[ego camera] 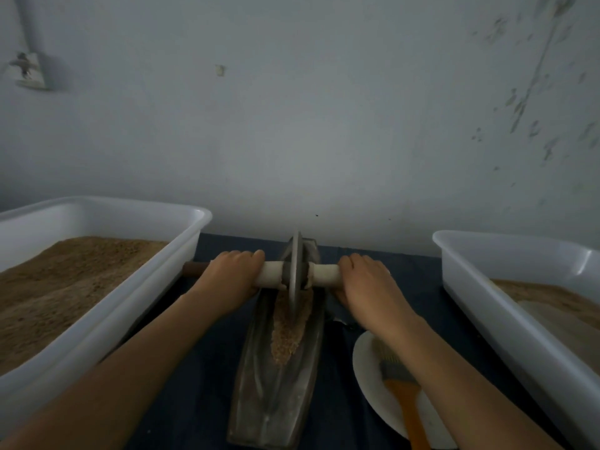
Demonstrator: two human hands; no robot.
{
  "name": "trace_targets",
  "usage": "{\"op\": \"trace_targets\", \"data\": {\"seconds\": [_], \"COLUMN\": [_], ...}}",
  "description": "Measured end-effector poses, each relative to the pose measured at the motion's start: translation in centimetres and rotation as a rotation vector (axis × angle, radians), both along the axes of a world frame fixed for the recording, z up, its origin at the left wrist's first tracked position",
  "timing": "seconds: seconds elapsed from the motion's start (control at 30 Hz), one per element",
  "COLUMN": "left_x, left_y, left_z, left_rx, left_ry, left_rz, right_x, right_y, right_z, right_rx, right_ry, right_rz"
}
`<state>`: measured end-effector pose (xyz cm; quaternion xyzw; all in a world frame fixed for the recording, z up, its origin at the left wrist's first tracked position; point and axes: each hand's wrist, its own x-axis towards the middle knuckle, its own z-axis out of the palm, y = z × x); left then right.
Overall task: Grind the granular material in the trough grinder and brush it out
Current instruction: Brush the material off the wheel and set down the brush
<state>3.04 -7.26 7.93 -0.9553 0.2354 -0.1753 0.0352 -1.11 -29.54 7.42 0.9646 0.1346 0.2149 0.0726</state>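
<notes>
Nearest: a white plate (367, 378) on the dark blue tablecloth (207, 378), with an orange-handled brush (401, 388) lying on it, partly under the person's right forearm. Just left of the plate, the long metal trough grinder (259, 384) runs away from the person toward the wall. Tan granular material (287, 332) sits in its groove, about mid-length. The metal grinding wheel (294, 277) stands upright in the groove at the far part of the trough, touching the grain. A pale-wrapped axle handle (271, 274) crosses the wheel. Left hand (232, 276) grips the left side, fingers curled over it; right hand (365, 277) grips the right side likewise. 2 white plastic tubs flank the trough: left tub (107, 316) full of brown granules, right tub (506, 313) with a thinner layer. Behind, a scuffed pale wall (324, 108).
</notes>
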Motion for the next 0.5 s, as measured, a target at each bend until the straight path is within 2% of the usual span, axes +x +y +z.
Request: {"op": "trace_targets", "data": {"seconds": [0.23, 0.37, 0.5], "left_x": [-4.4, -5.3, -4.1], "left_y": [1.6, 2.1, 1.6], "left_z": [0.3, 0.6, 0.3], "left_rx": [0.059, 0.051, 0.042], "left_ry": [-0.001, 0.020, 0.061], "left_rz": [-0.102, -0.142, -0.087], "right_x": [-5.1, -7.1, -6.1], "right_y": [0.4, 0.4, 0.6], "right_z": [-0.2, -0.4, -0.5], "right_rx": [0.081, 0.128, 0.106], "right_ry": [0.128, 0.105, 0.046], "right_rz": [0.061, 0.145, 0.131]}}
